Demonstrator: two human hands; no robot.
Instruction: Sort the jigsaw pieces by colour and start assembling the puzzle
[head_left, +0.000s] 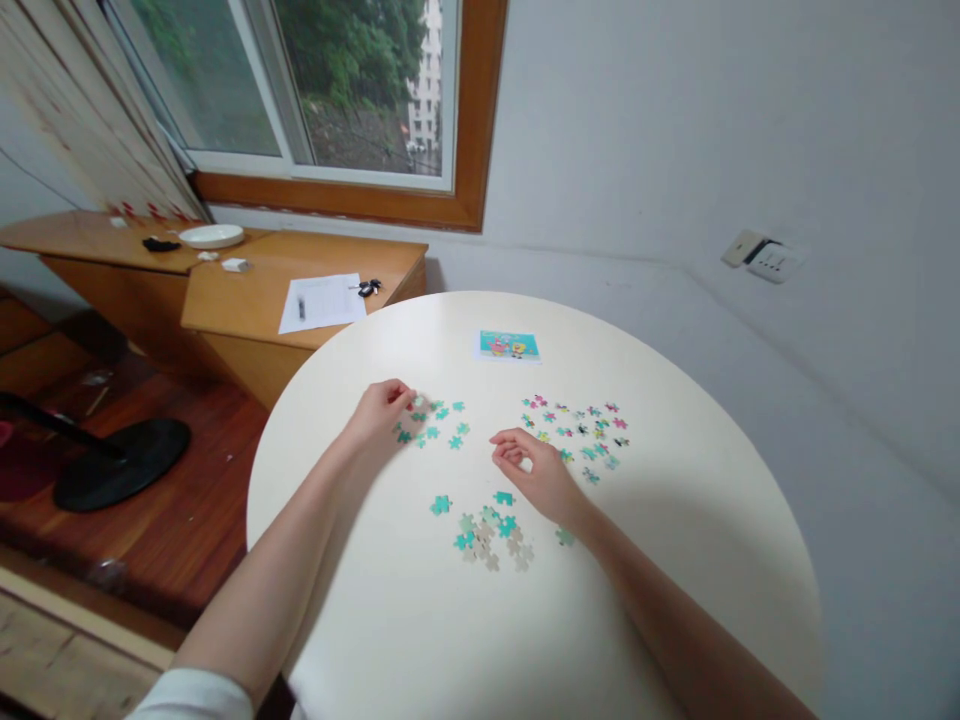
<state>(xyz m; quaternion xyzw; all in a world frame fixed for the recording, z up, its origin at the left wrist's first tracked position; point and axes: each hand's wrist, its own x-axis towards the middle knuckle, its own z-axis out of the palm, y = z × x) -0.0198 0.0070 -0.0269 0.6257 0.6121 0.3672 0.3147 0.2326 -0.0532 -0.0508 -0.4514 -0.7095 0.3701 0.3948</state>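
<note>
Loose jigsaw pieces lie in three groups on a round cream table (675, 560). My left hand (382, 412) rests at the teal pieces (442, 425), its fingers pinched on a piece at the group's left edge. My right hand (534, 472) hovers in the middle with curled fingers, and nothing shows in them. Below it lies a mixed pile of teal and face-down beige pieces (491, 535). To the right lie multicoloured pieces (581, 430). A small reference picture (509, 345) sits at the far side of the table.
A wooden desk (247, 300) stands behind the table with a sheet of paper (321, 301), keys (368, 288) and a white plate (212, 236). A black round stand base (124, 462) sits on the wooden floor at left. A wall socket (765, 258) is at right.
</note>
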